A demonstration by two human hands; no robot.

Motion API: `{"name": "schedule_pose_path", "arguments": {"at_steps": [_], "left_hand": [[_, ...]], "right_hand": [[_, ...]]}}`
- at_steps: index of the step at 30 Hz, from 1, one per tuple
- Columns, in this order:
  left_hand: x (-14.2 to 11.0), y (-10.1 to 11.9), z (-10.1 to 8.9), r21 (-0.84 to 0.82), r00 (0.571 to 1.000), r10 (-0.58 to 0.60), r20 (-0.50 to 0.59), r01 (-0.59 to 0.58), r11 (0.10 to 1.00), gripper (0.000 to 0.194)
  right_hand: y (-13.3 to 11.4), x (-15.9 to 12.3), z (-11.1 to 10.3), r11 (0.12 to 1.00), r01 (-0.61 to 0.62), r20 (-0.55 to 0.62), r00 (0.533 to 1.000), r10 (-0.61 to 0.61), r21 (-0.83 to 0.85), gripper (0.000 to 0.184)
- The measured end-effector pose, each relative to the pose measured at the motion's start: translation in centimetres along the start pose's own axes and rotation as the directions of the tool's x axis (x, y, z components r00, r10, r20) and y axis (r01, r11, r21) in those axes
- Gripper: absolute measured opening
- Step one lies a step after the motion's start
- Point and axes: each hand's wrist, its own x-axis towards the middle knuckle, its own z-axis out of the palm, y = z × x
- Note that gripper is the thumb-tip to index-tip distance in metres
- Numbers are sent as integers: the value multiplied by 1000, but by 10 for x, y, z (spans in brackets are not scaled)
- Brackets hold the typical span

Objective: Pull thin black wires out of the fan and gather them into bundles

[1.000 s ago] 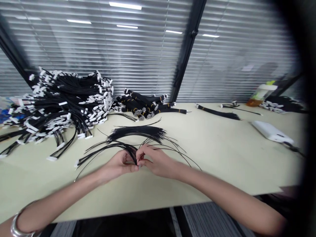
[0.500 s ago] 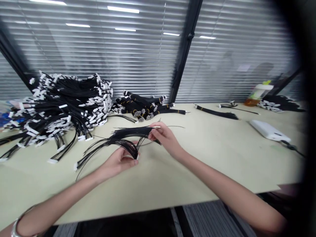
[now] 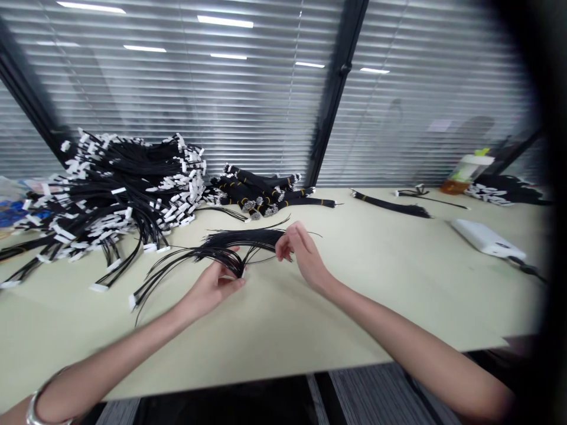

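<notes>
My left hand point(image 3: 211, 287) pinches a small fan of thin black wires point(image 3: 186, 260) at its right end, where a white connector shows between the fingers. The wires sweep left and end in a white connector near the table. My right hand point(image 3: 301, 251) hovers over the right end of a loose bunch of black wires point(image 3: 241, 238) lying on the table, its thumb and forefinger closing on a single thin strand. Whether the strand is truly gripped is hard to tell.
A big heap of black cables with white connectors point(image 3: 110, 189) fills the left of the cream table point(image 3: 376, 277). Tied black bundles point(image 3: 257, 192) lie behind. Further right are a black wire bundle point(image 3: 390, 202), a white device point(image 3: 487, 238) and a bottle point(image 3: 467, 168).
My right hand left my left hand, reached up to the loose wire bunch, and now sits slightly lower at its right end. My left hand kept its hold on the fan.
</notes>
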Motion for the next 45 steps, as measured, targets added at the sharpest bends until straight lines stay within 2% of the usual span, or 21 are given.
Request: {"name": "schedule_pose_path", "arguments": {"at_steps": [3, 5, 7, 9, 14, 18, 22, 32, 38, 45], "left_hand": [[1, -4, 1, 10, 999, 12, -37, -12, 1000, 71], [1, -6, 2, 26, 998, 27, -50, -26, 999, 74], [0, -6, 2, 61, 998, 42, -45, -39, 997, 75], [-3, -4, 3, 133, 998, 67, -18, -64, 989, 71], [-10, 5, 1, 398, 990, 100, 98, -131, 908, 27], [-12, 10, -2, 547, 991, 85, 105, -129, 827, 19], [-14, 15, 1, 610, 975, 112, 193, -209, 764, 6], [-17, 12, 8, 681, 956, 75, 284, -256, 686, 6], [-22, 21, 8, 715, 953, 33, 300, -248, 653, 8], [-24, 24, 12, 763, 929, 89, 359, -347, 546, 12]], "right_hand": [[1, -4, 6, 942, 159, 203, 974, -101, -295, 47], [2, -8, 12, 868, 265, 317, 939, -134, -419, 44], [1, -12, 19, 824, 310, 352, 925, -145, -474, 34], [-2, -17, 26, 817, 300, 345, 929, -133, -492, 31], [-10, -27, 39, 876, 250, 359, 928, -96, -411, 49], [-8, -33, 46, 913, 186, 336, 940, -58, -362, 55], [-3, -37, 51, 927, 124, 297, 955, -15, -354, 60], [-7, -36, 53, 935, 176, 344, 937, -63, -308, 47], [-11, -37, 53, 937, 194, 356, 931, -83, -290, 39], [-18, -35, 53, 982, 155, 333, 936, -112, -106, 21]]}}
